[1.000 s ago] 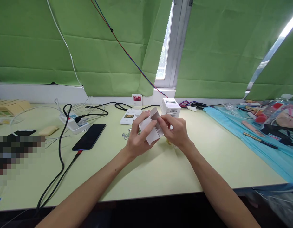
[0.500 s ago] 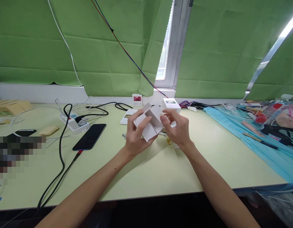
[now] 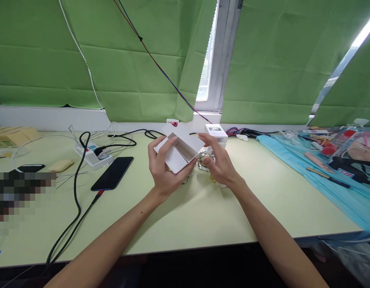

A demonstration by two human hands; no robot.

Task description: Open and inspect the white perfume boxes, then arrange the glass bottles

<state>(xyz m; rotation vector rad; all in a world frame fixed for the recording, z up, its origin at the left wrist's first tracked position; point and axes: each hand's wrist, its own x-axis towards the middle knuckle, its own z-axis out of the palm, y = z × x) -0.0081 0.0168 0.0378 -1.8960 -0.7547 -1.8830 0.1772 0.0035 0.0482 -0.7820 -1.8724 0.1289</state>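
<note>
- White cardboard carton (image 3: 174, 158): held above the pale tabletop (image 3: 188, 228), near the middle of the work area. It is tilted, with its mouth upward, its flaps spread and part of the interior exposed.
- Left hand (image 3: 161, 172): fingers closed around the carton. The forefinger lies at the rim and the thumb is along the lower edge.
- Right hand (image 3: 224, 166): thumb and forefinger stand apart. The forefinger is beside a carton flap; contact with it cannot be confirmed. The thumb overlaps some shiny metal pieces (image 3: 202, 166) in the view; whether it touches them cannot be told.
- Change noted: compared with half a second ago, the carton sits further to the left and lower, and more of its cavity shows. The metal pieces beside the right thumb are more visible. In my assessment, the left hand alone supports the carton, and its mouth is accessible.
- Behind the right hand: a stack of small printed boxes (image 3: 215, 129), upright. Nearer the person, a small yellowish item (image 3: 213, 178) is partly hidden; its kind cannot be determined.
- Left side: a dark-screened phone (image 3: 113, 173) lies flat beside a white power strip (image 3: 93, 158).
- Right side: a blue sheet (image 3: 288, 160) carries assorted articles, among them a dark pen (image 3: 327, 177).
</note>
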